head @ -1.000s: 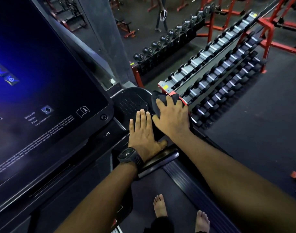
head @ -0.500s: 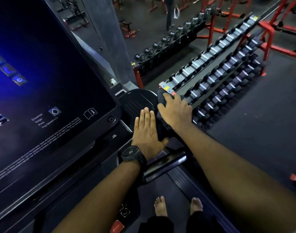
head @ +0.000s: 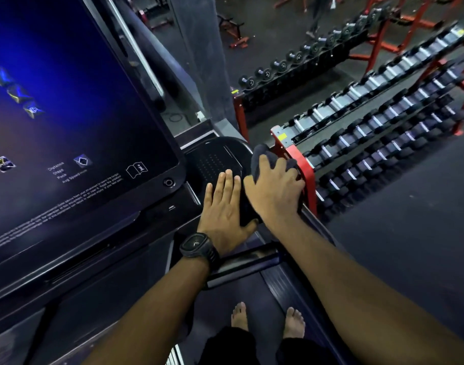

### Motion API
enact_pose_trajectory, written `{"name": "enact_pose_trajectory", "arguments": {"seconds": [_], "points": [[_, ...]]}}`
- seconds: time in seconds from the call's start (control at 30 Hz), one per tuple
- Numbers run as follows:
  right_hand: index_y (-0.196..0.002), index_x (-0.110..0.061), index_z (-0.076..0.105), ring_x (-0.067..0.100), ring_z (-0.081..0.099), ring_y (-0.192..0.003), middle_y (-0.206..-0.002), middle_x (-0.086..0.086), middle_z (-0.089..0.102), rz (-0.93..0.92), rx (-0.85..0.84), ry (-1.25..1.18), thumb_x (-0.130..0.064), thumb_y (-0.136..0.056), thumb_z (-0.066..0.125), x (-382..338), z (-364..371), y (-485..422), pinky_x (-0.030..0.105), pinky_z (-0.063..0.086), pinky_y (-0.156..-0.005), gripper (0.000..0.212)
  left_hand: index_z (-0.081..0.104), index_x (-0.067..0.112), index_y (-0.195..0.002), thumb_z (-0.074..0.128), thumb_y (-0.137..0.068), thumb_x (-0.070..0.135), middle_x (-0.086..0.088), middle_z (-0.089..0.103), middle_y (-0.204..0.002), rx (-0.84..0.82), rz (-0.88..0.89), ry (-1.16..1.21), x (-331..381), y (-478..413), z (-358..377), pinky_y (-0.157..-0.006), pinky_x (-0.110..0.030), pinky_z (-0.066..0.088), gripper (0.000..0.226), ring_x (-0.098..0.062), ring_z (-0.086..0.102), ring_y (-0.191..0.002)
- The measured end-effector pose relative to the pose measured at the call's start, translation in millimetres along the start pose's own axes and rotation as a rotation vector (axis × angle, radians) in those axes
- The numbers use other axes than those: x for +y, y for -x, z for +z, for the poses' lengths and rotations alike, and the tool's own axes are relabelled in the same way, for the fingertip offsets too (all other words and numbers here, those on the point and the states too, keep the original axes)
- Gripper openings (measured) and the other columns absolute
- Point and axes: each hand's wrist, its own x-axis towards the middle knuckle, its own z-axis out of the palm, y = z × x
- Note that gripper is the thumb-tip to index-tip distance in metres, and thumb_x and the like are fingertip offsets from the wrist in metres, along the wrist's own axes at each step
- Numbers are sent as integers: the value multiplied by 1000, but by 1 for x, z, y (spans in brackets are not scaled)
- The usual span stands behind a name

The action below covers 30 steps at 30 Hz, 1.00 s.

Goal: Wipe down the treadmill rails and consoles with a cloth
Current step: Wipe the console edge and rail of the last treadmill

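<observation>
Two hands rest side by side on the right corner of the treadmill console (head: 157, 214), below its big screen (head: 67, 114). I see the left hand (head: 224, 206) lying flat, grip wide, fingers straight on the dotted tray (head: 212, 162), a watch (head: 196, 245) on its wrist. The right hand (head: 274, 191) has its grip curled over a dark cloth (head: 260, 156) bunched on the console's outer edge, beside the red dumbbell rack (head: 307, 169).

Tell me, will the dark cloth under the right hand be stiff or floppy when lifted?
Probably floppy: the dark cloth bunches in soft folds under the right hand. Likely light, since it drapes over the console edge.
</observation>
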Motion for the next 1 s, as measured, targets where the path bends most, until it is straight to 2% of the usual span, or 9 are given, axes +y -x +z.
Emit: {"name": "enact_pose_trajectory", "arguments": {"seconds": [0.1, 0.23, 0.3, 0.43, 0.6, 0.67, 0.77, 0.83, 1.0], "points": [[-151, -27, 38, 44, 51, -120, -146, 18, 44, -128, 18, 96, -61, -93, 44, 1, 2, 2, 55, 43, -94, 68, -8, 10, -158, 17, -80, 79, -8, -18, -165, 0, -10, 3, 2, -1, 0, -119, -43, -19, 107, -21, -23, -151], [-149, -24, 40, 45, 51, -123, -141, 21, 50, 56, -176, -245, -57, -94, 43, 0, -5, -45, 52, 44, -94, 65, -11, 10, -157, 37, -88, 70, -9, -21, -164, -11, 5, -23, 1, -5, -3, -119, -43, -19, 103, -21, -24, -150], [-149, -23, 39, 44, 51, -123, -141, 20, 49, 77, -136, -173, -60, -94, 43, -2, -5, -34, 54, 43, -95, 66, -8, 10, -158, 37, -90, 70, -8, -19, -165, 8, 32, -13, 0, -8, -4, -120, -42, -19, 101, -20, -23, -150], [-154, -28, 33, 43, 47, -127, -153, 18, 39, -145, 23, 129, -62, -96, 39, -3, 3, 4, 57, 40, -98, 68, -3, 7, -158, 27, -87, 74, -9, -13, -166, 14, 55, -14, -6, -11, -2, -119, -39, -19, 102, -20, -19, -152], [-147, -25, 43, 43, 53, -121, -139, 20, 52, 53, -176, -251, -56, -94, 43, -4, -7, -52, 51, 44, -94, 62, -12, 8, -156, 41, -89, 64, -9, -19, -164, 12, 31, -30, -6, -13, 0, -120, -41, -17, 103, -22, -21, -151], [-147, -24, 43, 42, 53, -121, -140, 18, 51, 55, -130, -181, -57, -95, 42, -5, -7, -40, 51, 43, -93, 61, -11, 8, -156, 39, -89, 65, -9, -18, -164, 19, 33, -21, -5, -11, 0, -120, -40, -17, 102, -22, -22, -151], [-152, -29, 38, 42, 48, -126, -153, 14, 41, -170, 19, 83, -59, -96, 39, -5, 0, -12, 55, 41, -97, 63, -9, 8, -157, 37, -91, 67, -8, -18, -164, 18, 14, 15, -5, -12, 1, -120, -40, -18, 100, -22, -23, -151], [-151, -32, 40, 41, 47, -129, -157, 10, 37, -256, 36, 65, -59, -97, 39, -7, 2, -28, 54, 41, -98, 60, -9, 7, -157, 34, -89, 66, -10, -16, -165, 26, -14, 19, -4, -14, 0, -120, -40, -18, 100, -23, -21, -151], [-154, -32, 35, 41, 48, -127, -152, 13, 41, -106, -128, -76, -57, -97, 40, -16, 1, -59, 54, 41, -99, 63, -15, 7, -156, 35, -90, 63, -11, -23, -163, -10, -70, -7, -1, -12, -1, -121, -46, -16, 99, -24, -27, -149]]}}
